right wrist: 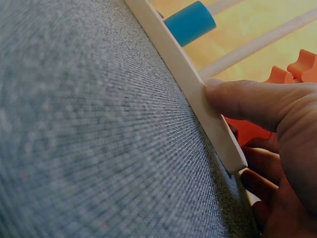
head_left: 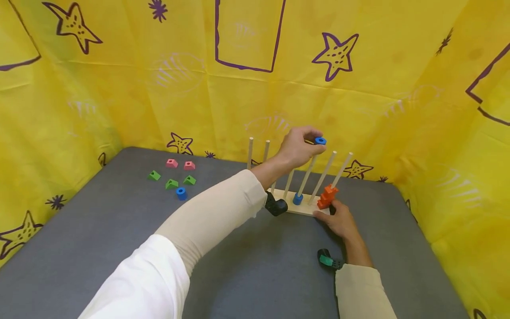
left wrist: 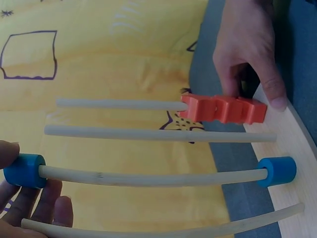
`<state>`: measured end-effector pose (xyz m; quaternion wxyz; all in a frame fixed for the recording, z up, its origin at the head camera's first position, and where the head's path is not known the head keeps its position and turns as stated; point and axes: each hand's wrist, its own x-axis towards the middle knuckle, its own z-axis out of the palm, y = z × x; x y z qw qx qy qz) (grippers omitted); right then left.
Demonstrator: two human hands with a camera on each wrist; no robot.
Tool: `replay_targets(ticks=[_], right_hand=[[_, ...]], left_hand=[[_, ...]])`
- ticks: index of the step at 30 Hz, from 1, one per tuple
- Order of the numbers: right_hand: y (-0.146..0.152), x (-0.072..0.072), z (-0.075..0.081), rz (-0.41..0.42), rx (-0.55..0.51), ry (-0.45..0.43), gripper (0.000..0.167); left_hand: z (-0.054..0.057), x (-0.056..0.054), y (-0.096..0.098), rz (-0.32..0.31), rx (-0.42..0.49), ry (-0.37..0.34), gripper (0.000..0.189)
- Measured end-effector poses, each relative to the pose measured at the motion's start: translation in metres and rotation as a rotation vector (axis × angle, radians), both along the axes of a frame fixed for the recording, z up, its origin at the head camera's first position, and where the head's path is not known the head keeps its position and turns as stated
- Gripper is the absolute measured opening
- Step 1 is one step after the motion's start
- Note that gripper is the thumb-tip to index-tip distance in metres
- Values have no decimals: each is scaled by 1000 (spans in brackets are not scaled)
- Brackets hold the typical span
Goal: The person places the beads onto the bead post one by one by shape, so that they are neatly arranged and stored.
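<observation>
My left hand (head_left: 299,145) pinches a blue bead (left wrist: 24,171) between thumb and fingers at the top of a wooden peg. In the left wrist view the peg's tip meets the bead's side. At the foot of that same peg sits another blue bead (head_left: 297,199). With my right hand (head_left: 341,220) I grip the right end of the wooden base (right wrist: 218,129), thumb on its front edge and fingers round behind. Close by that hand, orange star-shaped beads (left wrist: 225,109) are stacked on the end peg (head_left: 342,169).
Loose on the grey table (head_left: 247,274), to the left, lie pink blocks (head_left: 189,166), green triangular blocks (head_left: 171,184) and a blue bead (head_left: 181,193). Bare pegs (head_left: 324,175) stand up from the base. A yellow patterned cloth (head_left: 247,102) hangs behind and at the sides.
</observation>
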<state>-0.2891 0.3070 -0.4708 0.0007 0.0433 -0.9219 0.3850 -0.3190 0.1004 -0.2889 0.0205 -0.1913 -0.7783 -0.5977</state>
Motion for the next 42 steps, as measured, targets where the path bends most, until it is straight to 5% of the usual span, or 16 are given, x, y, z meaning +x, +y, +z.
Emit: replay_targets(ticks=[18, 42], right_hand=[[1, -1, 1, -13, 1, -6, 62], [-1, -1, -1, -15, -10, -22, 63]], left_hand=[[-37, 5, 5, 94, 45, 29, 59], [-92, 5, 6, 150, 89, -123, 58]])
